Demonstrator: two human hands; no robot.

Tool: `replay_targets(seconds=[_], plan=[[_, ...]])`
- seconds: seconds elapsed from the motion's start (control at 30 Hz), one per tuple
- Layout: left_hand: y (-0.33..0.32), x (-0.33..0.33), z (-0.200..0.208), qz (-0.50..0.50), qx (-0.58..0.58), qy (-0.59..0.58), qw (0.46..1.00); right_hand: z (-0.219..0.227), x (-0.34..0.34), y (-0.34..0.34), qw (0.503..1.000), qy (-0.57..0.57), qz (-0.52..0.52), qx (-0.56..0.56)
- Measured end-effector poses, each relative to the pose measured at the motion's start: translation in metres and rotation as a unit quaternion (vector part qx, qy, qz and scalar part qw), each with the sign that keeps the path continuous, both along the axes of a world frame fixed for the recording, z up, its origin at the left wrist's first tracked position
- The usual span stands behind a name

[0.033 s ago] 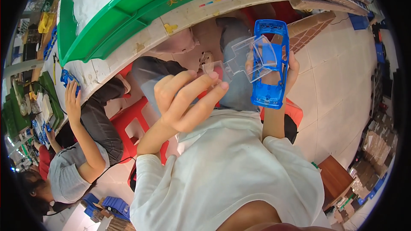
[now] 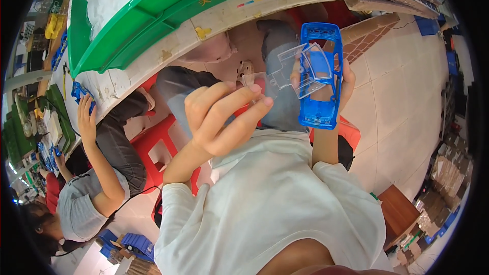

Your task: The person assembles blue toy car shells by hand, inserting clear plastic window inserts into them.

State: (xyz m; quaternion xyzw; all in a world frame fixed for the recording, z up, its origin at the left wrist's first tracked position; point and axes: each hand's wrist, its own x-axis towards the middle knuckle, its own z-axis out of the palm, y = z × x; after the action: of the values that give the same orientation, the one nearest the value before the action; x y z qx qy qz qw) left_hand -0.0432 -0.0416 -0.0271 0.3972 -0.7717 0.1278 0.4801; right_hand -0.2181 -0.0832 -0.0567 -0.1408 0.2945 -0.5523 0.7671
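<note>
My left hand (image 2: 221,117) pinches one end of a clear plastic window piece (image 2: 281,78), thumb and fingers closed on its thin tab. The frame-like far end of that piece overlaps the open side of a blue toy car body shell (image 2: 318,113). Whether the two touch or are only lined up in view I cannot tell. My right hand (image 2: 348,82) grips the shell from its right side, with fingertips showing at the left edge. The shell stands lengthwise away from me, its window openings showing. Both things are held in the air above my lap.
A green bin (image 2: 147,28) with white bags stands on the worktable (image 2: 147,64) ahead. Stacked cardboard trays (image 2: 377,0) hold blue parts at the far right. On the left, a co-worker's hand (image 2: 86,122) touches a blue part. A red stool (image 2: 158,147) stands between us.
The blue car body shell has shifted very slightly left. The clear window piece has tilted a little, its far end slightly lower against the shell. Both hands keep their hold.
</note>
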Motion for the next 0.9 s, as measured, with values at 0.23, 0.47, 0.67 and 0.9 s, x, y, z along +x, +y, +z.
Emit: replay_targets(seconds=[0.23, 0.47, 0.67, 0.9], plan=[[-0.007, -0.009, -0.012, -0.155, 0.136, 0.152, 0.967, -0.010, 0.014, 0.012, 0.987, 0.012, 0.130, -0.091], [-0.010, -0.007, -0.009, -0.185, 0.213, 0.246, 0.928, -0.011, 0.015, 0.019, 0.991, -0.021, 0.086, -0.103], [-0.009, -0.003, -0.018, -0.173, 0.283, 0.336, 0.882, -0.020, 0.006, 0.013, 0.986, -0.070, 0.111, -0.105], [-0.012, 0.003, -0.018, -0.244, 0.343, 0.467, 0.777, -0.006, -0.017, -0.003, 0.962, -0.114, 0.066, -0.240]])
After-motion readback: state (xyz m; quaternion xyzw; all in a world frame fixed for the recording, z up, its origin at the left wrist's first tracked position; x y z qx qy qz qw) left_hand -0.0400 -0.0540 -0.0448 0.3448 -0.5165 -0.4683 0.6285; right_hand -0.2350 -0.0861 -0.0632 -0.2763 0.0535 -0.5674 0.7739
